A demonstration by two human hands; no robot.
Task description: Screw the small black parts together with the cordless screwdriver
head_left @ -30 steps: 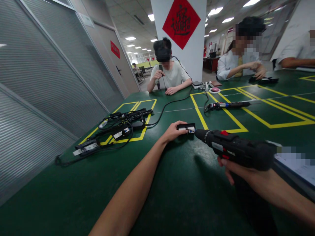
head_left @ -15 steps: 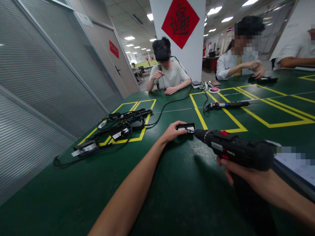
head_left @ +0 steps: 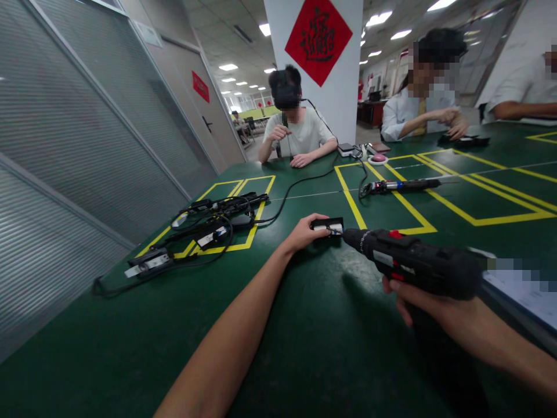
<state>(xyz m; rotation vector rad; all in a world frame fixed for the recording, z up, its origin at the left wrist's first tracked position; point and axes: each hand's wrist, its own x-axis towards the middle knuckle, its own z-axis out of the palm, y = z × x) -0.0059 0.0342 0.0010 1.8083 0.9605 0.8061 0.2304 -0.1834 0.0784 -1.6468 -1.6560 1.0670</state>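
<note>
In the head view my right hand [head_left: 418, 299] is wrapped round the grip of a black cordless drill [head_left: 404, 258] with red parts. The drill lies almost level and its chuck points left. My left hand [head_left: 303, 233] grips a small black case with white parts inside [head_left: 329, 227] from its left side, on the green table. The drill's nose meets the case's right end; whether the bit touches a screw there is too small to tell.
Black devices with tangled cables [head_left: 217, 226] lie in a yellow-taped area at left. A pen-shaped tool [head_left: 400, 186] lies beyond the drill. A pixelated sheet [head_left: 522, 290] is at right. One person [head_left: 300, 128] sits across the table, another [head_left: 429, 110] sits to the right.
The view has shifted very slightly. Both hands, the drill and the small case keep nearly the same positions.
</note>
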